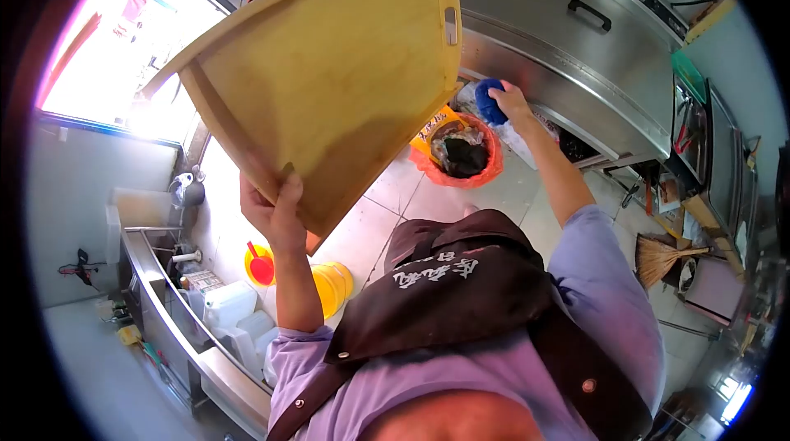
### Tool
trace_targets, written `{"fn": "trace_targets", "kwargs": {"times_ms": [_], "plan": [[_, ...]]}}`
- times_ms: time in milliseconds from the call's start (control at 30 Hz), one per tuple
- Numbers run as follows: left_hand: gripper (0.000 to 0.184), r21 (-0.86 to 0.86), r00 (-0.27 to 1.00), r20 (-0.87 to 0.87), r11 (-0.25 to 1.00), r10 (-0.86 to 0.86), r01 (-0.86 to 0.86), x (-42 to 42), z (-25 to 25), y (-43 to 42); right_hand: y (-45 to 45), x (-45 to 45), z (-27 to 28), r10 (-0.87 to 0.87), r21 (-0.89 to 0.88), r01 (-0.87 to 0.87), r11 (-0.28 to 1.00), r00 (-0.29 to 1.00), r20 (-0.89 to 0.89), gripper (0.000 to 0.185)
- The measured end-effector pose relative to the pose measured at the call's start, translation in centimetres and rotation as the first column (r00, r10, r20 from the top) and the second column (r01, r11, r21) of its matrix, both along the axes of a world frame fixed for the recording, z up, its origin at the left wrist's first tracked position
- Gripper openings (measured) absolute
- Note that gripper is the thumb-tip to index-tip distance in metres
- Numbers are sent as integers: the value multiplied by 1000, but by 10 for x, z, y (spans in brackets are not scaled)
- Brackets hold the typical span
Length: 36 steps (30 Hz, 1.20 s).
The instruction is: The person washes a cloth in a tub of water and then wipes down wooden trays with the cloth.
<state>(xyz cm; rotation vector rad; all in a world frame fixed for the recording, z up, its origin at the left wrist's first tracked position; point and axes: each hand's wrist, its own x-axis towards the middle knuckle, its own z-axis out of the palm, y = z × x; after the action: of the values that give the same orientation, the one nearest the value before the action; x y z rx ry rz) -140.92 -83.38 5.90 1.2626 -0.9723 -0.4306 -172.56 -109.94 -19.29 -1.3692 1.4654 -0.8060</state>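
My left hand (278, 209) grips the lower left edge of a large yellow tray (329, 71), with the thumb over the rim. The tray is tilted up in front of me and has a raised rim and a slot handle at its right side. In my right hand (513, 105) is a bunched blue cloth (490, 100), held just right of the tray and apart from it. Below the cloth stands a trash bin lined with an orange-red bag (496, 165), with dark and clear plastic waste inside.
A stainless steel fryer (568, 21) with a black handle stands ahead on the right. On the tiled floor are a yellow bucket (332, 286) and a red scoop (262, 266). White jugs (234, 305) sit beside a metal frame at left. A straw broom (658, 258) lies right.
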Motion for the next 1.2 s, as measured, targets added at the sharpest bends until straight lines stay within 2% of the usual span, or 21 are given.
{"fn": "trace_targets", "kwargs": {"times_ms": [33,133,200,233,267,300,333,367,433,533,633,733,833,900,933,967,1000,1067,1167,1200], "plan": [[51,6,1000,-22,1000,2,-2,2,-2,0,5,8,15,-57,5,56,998,990,132,38],[54,42,998,-64,999,-9,11,1,2,3,31,30,94,81,65,-128,990,872,483,50],[55,42,995,-95,999,-19,23,-2,7,1,38,41,98,232,-81,-219,972,879,417,55],[56,36,993,-113,999,-19,23,-3,9,2,40,46,100,304,-148,-267,952,875,376,57],[56,33,991,-131,999,-17,21,-4,11,2,39,48,105,264,-183,-240,953,956,123,58],[56,41,987,-159,999,-15,21,-5,14,3,39,51,118,196,-222,-222,949,971,-134,59],[56,46,983,-184,999,-14,23,-4,19,3,40,51,125,101,-266,-212,940,921,-377,60],[55,49,977,-211,998,-14,25,-4,22,2,33,54,111,132,-313,-179,933,977,-167,59],[55,40,976,-218,999,-12,21,-4,27,2,19,61,78,197,-379,-88,921,945,260,57],[57,54,980,-197,998,2,9,-6,34,4,20,71,79,161,-346,-26,938,917,365,50],[59,44,982,-187,999,14,-6,-6,35,6,20,72,90,107,-314,-8,949,948,299,47],[59,35,982,-190,999,14,-8,-3,32,5,26,69,102,73,-444,-58,894,997,15,49],[56,66,985,-158,996,64,-55,1,23,7,22,71,99,69,-375,-250,892,898,-435,46],[53,54,990,-122,996,71,-65,8,21,8,19,51,92,-13,-533,-297,792,865,-502,36],[51,32,993,-105,998,57,-53,13,21,11,10,37,85,42,-493,-175,852,962,-270,33],[50,7,995,-92,999,49,-49,17,21,12,2,22,78,52,-433,-50,900,999,-7,32],[48,-8,991,-111,997,75,-76,18,22,14,-8,7,62,-19,-83,72,994,858,514,31],[44,-15,982,-147,993,115,-118,18,24,16,-13,-22,18,48,137,-77,987,977,208,34],[45,-20,985,-112,991,132,-135,12,29,13,-25,-41,-21,9,235,-31,971,996,91,37],[46,-19,983,-99,988,153,-156,9,31,11,-25,-37,-10,60,26,-60,998,998,-12,38]]}}
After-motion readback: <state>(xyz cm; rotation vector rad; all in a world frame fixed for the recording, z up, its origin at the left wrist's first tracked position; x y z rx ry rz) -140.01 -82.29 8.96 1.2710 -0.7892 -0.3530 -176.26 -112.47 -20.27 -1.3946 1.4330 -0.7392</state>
